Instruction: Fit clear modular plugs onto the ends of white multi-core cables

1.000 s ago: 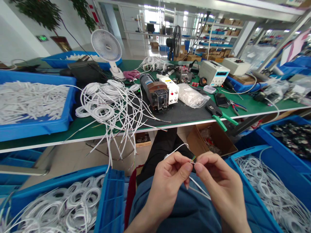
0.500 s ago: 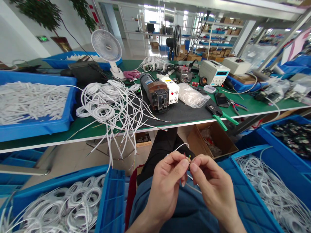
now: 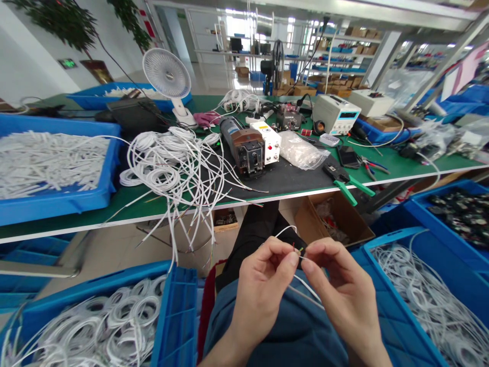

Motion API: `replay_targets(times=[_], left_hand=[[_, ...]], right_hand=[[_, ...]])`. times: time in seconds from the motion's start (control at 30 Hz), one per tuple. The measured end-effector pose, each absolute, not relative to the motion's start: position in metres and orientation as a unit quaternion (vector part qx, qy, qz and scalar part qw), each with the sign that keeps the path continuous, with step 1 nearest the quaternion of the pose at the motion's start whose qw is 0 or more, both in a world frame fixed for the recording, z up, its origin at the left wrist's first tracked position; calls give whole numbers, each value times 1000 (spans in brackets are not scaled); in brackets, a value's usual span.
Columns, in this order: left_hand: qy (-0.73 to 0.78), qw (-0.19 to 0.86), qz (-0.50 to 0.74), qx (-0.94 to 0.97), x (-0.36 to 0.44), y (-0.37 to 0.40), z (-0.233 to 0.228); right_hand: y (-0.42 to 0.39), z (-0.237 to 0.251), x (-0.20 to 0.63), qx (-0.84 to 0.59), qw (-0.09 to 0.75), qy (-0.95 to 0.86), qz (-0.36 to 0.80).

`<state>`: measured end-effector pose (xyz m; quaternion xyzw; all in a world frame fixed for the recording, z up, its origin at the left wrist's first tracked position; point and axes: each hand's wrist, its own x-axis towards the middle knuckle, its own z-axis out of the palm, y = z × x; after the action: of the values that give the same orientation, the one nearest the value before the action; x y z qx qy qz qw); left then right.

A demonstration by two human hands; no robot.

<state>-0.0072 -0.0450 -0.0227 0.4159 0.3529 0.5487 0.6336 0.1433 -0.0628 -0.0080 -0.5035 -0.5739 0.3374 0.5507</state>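
Observation:
Over my lap, my left hand (image 3: 263, 285) pinches the end of a white cable (image 3: 287, 228) between thumb and forefinger. Thin coloured inner wires fan out at its tip, a red one and a yellow-green one among them. Facing it, my right hand (image 3: 340, 290) is closed in a pinch on a thin pale wire (image 3: 304, 258) that runs from the cable end. A length of the same white cable hangs below, between both hands. The wires' very tips are hidden by my fingers.
White cables (image 3: 164, 163) lie heaped on the green bench, ends hanging over its edge. A machine (image 3: 248, 148), green-handled pliers (image 3: 346, 181) and a desk fan (image 3: 168, 74) stand or lie there. Blue bins of coiled cable (image 3: 178, 306) flank my lap, left and right (image 3: 397, 300).
My right hand has shifted slightly right, so the gap between my fingertips is wider and a thin pale wire shows across it. The left hand has barely moved.

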Motion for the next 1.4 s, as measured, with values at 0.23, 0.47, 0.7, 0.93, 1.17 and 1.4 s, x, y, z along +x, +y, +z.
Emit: replay_targets(times=[0.23, 0.47, 0.7, 0.93, 1.17, 1.4], left_hand=[[356, 639, 556, 395, -4, -47, -24], [362, 607, 546, 450, -8, -43, -16], [377, 568, 496, 538, -16, -38, -9], [385, 568, 483, 543, -16, -39, -10], [395, 570, 485, 533, -13, -39, -10], [410, 534, 455, 583, -14, -41, -11]], right_hand=[[-59, -3, 144, -507, 517, -589, 359], [-62, -5, 144, -507, 518, -534, 435], [-60, -5, 156, -504, 500, -619, 336], [-55, -4, 164, -498, 477, -621, 372], [-56, -5, 163, -497, 488, -616, 368], [-56, -4, 161, -473, 508, -636, 338]])
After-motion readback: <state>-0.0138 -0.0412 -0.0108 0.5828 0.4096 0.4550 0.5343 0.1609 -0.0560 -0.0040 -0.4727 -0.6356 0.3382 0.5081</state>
